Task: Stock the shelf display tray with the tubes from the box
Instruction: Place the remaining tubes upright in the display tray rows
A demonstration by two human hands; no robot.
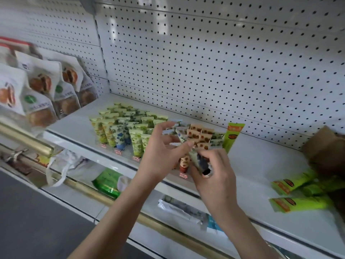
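Across the upper half of the frame I saw the white pegboard back wall (205, 62), and beneath it the white shelf (261, 165) ran from centre left down to the lower right. At the left edge, snack bags (43, 94) printed with pastries leaned in a row, blurred. At the far right edge sat the brown box (324, 150), only partly in view. In the middle of the shelf stood the clear display tray (128, 155), its rows packed with upright floral tubes (115, 131), caps down, green and blue ones to the left and orange-patterned ones to the right. One bright green tube (233, 136) stood upright just right of the tray. More green tubes (298, 202) lay flat on the shelf at the lower right, just beside the box.

In front of the tray, at the centre of the frame, both bare hands met. The right grip (214, 174) was clenched round a blue-flowered tube (196, 157), held tilted with its cap toward the lower right and its crimped end pointing up at the tray. The left grip (160, 154) hovered with its fingers bent over the tray's right rows and its thumb tip touching that tube's crimped end; I could not tell whether it pinched anything.
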